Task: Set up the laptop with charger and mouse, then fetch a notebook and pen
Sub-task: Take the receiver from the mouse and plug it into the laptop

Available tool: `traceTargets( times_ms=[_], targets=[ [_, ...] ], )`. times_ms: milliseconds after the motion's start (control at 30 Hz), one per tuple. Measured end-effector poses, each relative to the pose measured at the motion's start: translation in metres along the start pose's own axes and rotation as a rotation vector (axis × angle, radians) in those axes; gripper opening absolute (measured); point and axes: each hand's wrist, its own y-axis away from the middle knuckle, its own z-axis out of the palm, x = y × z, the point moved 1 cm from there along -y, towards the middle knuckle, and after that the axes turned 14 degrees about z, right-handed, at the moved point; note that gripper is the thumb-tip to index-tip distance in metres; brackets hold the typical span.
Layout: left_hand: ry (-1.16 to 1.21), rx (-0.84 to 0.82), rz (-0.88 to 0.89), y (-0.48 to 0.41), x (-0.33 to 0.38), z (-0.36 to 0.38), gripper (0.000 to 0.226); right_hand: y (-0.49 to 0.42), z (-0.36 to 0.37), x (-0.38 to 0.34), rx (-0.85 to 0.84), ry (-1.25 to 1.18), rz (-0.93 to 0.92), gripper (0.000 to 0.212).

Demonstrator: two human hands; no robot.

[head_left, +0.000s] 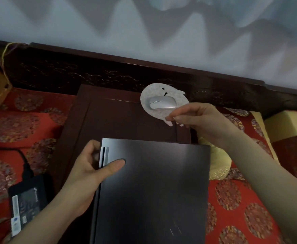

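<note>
Closed laptop (153, 191) nearest, on the dark wooden counter (119, 120), left grip (89, 166) clamped on its left edge, thumb on the lid. Charger brick (27, 199) lying left on red bedding (20, 124). Farther back, right grip (197, 118) pinching the mouse pad (154, 111) edge, silver mouse (161, 102) resting on it.

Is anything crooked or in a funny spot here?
Yes. The mouse pad sticks out past the little table's far right corner, pinched by the right hand, with the mouse lying sideways on it. The closed laptop sits askew in the left hand.
</note>
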Motion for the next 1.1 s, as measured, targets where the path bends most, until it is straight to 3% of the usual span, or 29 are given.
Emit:
traceTargets(
  times_ms=[200,333,467,800,1033,1100],
  targets=[
    [0.018,-0.017,0.127,0.023,0.014,-0.005,0.060,0.037,0.023,-0.015,-0.038,-0.035,-0.092,0.026],
    [0.013,-0.017,0.177,0.026,0.016,-0.006,0.045,0.048,0.028,-0.021,-0.077,0.032,-0.069,0.026],
    [-0.005,-0.041,0.169,0.024,0.020,-0.002,0.071,0.048,0.031,-0.026,-0.054,0.142,-0.024,0.022],
    [0.008,-0.038,0.155,0.021,0.019,0.000,0.068,0.046,0.032,-0.030,0.025,0.421,-0.028,0.013],
    [0.040,-0.025,0.178,0.018,0.015,0.005,0.041,0.046,0.031,-0.037,0.004,0.674,-0.104,0.015],
    [0.046,-0.031,0.173,0.017,0.014,0.006,0.044,0.045,0.029,-0.035,0.009,0.670,-0.135,0.014]
  ],
)
